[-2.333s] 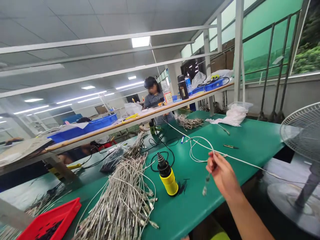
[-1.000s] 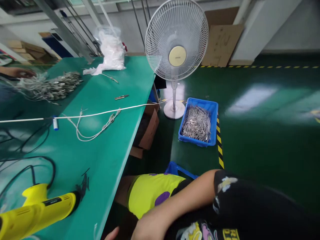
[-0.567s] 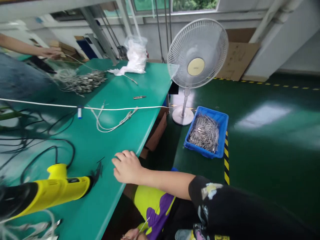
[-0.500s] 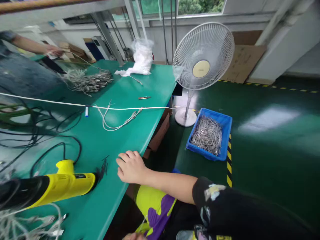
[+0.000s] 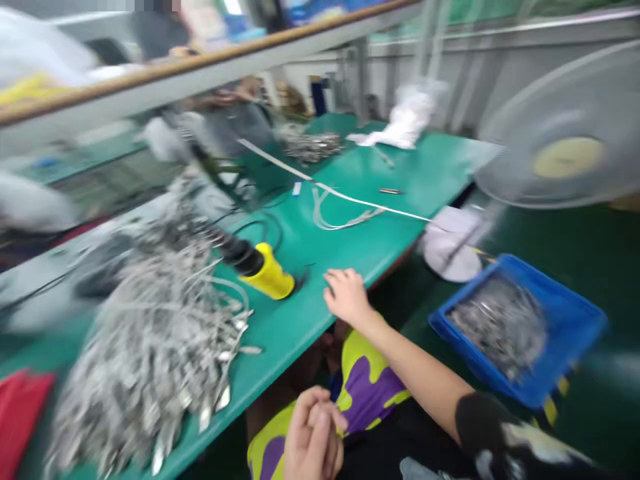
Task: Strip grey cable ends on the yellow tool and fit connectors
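My right hand (image 5: pixel 347 297) rests on the front edge of the green table (image 5: pixel 295 327), palm down, fingers spread, with nothing in it. Close to its fingertips lies a yellow-and-black corded power tool (image 5: pixel 270 277). Low in the head view, over my lap, is my left hand (image 5: pixel 315 437), its fingers curled in against the thumb; whatever is inside them, if anything, is hidden. A big heap of whitish cables with metal plugs (image 5: pixel 165 333) covers the table to the left. Farther back are a looped white cable (image 5: pixel 345 223) and a small pen-like tool (image 5: pixel 391 191).
A white cord (image 5: pixel 360 199) stretches across the table. On the floor at right stand a fan (image 5: pixel 567 157) and a blue crate (image 5: pixel 465 347) holding cables. A white bag (image 5: pixel 413 117) and another cable pile (image 5: pixel 313 147) sit at the back. Red cloth (image 5: pixel 23 407) lies at left.
The view has swung left, blurring the picture and bringing in the large cable heap and red cloth. More of my left hand shows. My right hand stays at the table edge.
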A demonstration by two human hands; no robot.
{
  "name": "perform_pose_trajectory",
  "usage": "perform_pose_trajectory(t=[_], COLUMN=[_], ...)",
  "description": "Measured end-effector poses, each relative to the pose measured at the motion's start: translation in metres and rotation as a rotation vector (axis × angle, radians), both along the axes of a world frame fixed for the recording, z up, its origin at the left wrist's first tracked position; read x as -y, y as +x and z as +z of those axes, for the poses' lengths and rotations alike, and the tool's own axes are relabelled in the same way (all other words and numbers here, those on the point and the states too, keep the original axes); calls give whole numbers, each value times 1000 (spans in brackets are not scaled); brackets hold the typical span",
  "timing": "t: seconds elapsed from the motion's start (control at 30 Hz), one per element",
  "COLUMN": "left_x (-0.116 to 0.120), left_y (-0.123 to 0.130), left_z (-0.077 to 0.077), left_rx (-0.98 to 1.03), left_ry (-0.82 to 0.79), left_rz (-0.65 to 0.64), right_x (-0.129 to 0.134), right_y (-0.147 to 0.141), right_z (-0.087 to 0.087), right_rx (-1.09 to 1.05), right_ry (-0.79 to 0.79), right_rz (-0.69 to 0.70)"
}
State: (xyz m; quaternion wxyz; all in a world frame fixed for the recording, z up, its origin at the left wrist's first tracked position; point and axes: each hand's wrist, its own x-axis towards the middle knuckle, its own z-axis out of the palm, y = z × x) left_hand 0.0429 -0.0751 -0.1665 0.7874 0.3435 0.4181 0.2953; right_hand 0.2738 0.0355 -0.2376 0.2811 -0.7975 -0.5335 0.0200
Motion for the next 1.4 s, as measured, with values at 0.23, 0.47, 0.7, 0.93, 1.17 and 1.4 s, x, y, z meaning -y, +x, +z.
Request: perform_pose_trajectory(t=[0.23,0.47,0.7,0.93,1.17,1.4], left_x=[-32,-48,-47,-44,-44,-42], left_y=[-7,-9,-13,-36,-42,-32], left_z=[21,47,63,74,70,70], left_rx=[174,260,294,374,362,338], left_ry=[82,116,77,83,92,138], left_rz=[181,283,368,436,459,504], right_x=[-63,-110,-145,-109,14,57], right_y=[16,26,37,20,-81,-139], right_z=[7,9,32,75,86,118], right_rx=[41,109,38,-264,-1154,-1678], right_ry=[-72,-140,-249,-79,160,330], right_rz=[238,321,419,426,538,509])
